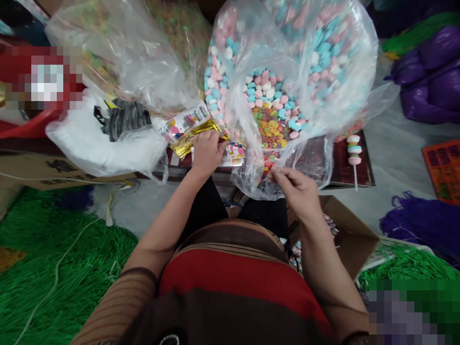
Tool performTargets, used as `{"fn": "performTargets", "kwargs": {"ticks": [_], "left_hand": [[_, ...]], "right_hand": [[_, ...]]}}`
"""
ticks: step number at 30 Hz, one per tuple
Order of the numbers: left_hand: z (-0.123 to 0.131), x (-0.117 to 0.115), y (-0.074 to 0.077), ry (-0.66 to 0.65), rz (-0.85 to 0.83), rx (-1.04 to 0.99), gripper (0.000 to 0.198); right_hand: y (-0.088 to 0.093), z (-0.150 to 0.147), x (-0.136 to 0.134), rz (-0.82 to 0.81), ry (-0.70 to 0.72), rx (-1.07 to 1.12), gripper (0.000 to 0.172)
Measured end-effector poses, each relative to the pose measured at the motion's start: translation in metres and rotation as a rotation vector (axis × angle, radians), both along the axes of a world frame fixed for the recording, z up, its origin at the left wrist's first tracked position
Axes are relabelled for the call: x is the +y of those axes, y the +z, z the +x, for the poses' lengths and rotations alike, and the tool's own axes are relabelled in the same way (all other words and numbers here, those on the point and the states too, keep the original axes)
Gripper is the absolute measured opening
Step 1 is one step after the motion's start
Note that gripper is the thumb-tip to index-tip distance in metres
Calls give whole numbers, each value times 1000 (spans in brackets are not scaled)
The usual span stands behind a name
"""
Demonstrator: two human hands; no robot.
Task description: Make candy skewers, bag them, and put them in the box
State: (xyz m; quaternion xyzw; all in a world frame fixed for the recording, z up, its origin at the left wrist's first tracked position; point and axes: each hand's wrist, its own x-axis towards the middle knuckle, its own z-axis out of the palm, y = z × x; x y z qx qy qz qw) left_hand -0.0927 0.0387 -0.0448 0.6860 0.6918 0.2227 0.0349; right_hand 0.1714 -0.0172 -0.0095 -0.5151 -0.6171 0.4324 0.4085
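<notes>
My left hand (208, 149) lies over a small stack of printed wrappers (235, 151), thumb and fingers closing on their edge. Gold wrappers (196, 137) and another printed wrapper (185, 122) are just beyond its fingers. Above the table's front edge, my right hand (300, 188) has thumb and forefinger pinched together beside a clear plastic bag (247, 184); what they hold, if anything, is hidden. Colourful gummy rings (271, 127) lie at the bag's mouth, in front of pink, blue and white marshmallows (266, 88). A candy skewer (354, 150) rests at the table's right end.
A big bag of gummy rings (179, 28) stands at the back left. White plastic bags (97, 143) and a red basin (32, 124) are left. Below right is an open cardboard box (354, 239); green strands (53, 268) cover the floor at left. An orange crate (443, 167) sits right.
</notes>
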Motion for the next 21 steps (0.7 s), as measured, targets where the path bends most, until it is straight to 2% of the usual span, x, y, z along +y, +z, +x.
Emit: {"fn": "performTargets", "kwargs": {"ticks": [2,5,13,16,21], "left_hand": [[3,1,1,-33,-94,31,34],[5,5,0,-29,-154,55,27],[4,6,-6,25,-67,-9,31],[3,2,-4,-18,-103,2,36],[1,3,0,-20,-168,47,26]], "right_hand": [[-1,-24,7,38,74,16,23],[-2,-38,8,39,138,28,24],[-13,-29,3,-102,58,103,29],[-14,-31,2,-106,55,102,30],[-18,-36,1,-87,92,82,30]]}}
